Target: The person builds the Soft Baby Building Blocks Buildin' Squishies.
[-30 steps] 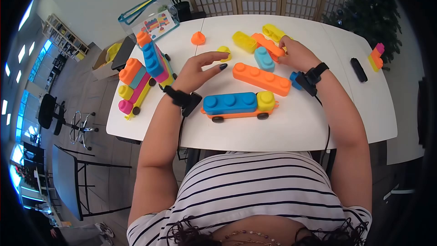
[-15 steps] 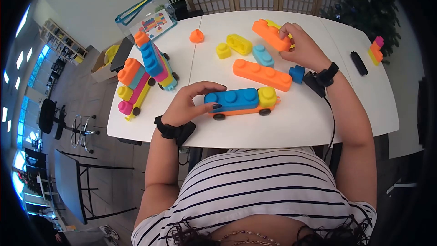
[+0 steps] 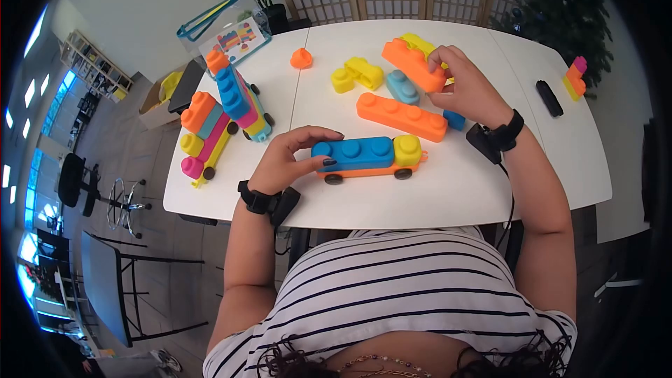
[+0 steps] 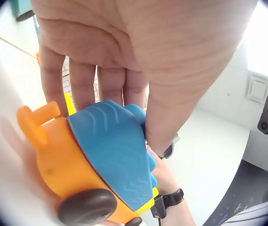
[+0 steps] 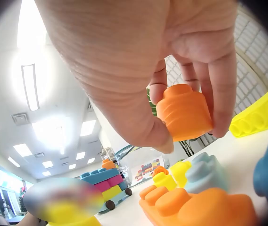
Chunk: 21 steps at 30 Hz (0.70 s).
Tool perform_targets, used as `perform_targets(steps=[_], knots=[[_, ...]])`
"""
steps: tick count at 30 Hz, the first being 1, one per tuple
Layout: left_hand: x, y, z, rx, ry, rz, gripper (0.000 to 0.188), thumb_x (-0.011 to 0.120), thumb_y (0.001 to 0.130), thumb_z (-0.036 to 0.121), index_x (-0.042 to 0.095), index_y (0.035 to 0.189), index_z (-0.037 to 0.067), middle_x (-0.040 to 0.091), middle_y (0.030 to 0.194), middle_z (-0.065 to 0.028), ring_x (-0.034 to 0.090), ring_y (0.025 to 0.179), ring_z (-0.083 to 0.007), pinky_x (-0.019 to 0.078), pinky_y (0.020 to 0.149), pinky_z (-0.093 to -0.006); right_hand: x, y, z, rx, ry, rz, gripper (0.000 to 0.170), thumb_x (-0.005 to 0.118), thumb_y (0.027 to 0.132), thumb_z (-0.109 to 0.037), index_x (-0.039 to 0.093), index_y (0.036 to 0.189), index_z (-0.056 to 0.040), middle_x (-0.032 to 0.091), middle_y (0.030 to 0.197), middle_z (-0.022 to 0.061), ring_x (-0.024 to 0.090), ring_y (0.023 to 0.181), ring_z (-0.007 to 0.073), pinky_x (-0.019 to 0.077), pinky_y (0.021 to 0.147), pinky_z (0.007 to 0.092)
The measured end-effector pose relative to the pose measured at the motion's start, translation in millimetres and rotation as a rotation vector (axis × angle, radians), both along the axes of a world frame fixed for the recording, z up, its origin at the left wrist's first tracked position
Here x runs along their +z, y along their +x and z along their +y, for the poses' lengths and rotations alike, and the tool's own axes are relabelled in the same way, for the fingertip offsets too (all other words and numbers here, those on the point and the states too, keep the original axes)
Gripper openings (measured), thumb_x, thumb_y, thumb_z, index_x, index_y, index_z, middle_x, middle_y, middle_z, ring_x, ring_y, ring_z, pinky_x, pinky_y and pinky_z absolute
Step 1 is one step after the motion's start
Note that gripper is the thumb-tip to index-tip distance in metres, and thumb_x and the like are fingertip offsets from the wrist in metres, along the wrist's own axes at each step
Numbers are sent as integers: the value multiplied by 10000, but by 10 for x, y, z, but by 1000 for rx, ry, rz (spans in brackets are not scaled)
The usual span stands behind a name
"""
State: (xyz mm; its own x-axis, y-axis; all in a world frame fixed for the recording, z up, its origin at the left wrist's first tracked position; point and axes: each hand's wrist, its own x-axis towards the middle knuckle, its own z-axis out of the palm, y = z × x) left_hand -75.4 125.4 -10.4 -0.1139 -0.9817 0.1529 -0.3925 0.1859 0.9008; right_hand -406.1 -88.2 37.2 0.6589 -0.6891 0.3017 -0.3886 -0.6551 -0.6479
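The left hand [image 3: 283, 161] grips the rear end of a long blue block [image 3: 353, 152], thumb on the near side and fingers on the far side. That block and a yellow block [image 3: 407, 150] sit on an orange wheeled base [image 3: 371, 171]; the left wrist view shows the base's hook and dark wheel [image 4: 87, 207]. In the right hand [image 3: 467, 87] a long orange block [image 3: 413, 63] is pinched by one end, above the table; the right wrist view shows that end [image 5: 185, 114] between thumb and fingers. A second long orange block [image 3: 402, 117] lies nearer, beside a light blue block [image 3: 402, 87].
Two built wheeled vehicles, one tall [image 3: 238, 98] and one lower [image 3: 210, 133], stand at the left. Yellow blocks [image 3: 362, 73], an orange piece [image 3: 302, 59] and a blue block [image 3: 454, 120] lie about. At the right are a black object [image 3: 549, 99] and a small stack [image 3: 575, 80].
The left hand has come down to the blue block on the wheeled base and grips it. The right hand has taken hold of the far orange block and lifted it; the yellow blocks beside it have shifted.
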Motion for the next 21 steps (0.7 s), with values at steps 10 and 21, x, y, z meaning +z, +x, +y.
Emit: perform_targets(steps=[10, 21], knots=[[-7, 12, 10, -11, -5, 12, 450, 789, 900, 18, 736, 1346, 55, 771, 1337, -98, 707, 1276, -228, 518, 1152, -400, -9, -34, 75, -9, 18, 2, 394, 798, 844, -63, 556, 1152, -106, 540, 1239, 55, 584, 1111, 219, 633, 937, 352], [-19, 7, 12, -8, 6, 20, 463, 816, 911, 47, 727, 1364, 66, 771, 1340, -98, 705, 1271, -222, 506, 1155, -399, 69, 8, 266, 57, 32, -27, 389, 794, 843, -47, 551, 1139, -118, 538, 1225, 32, 596, 1118, 204, 626, 963, 358]])
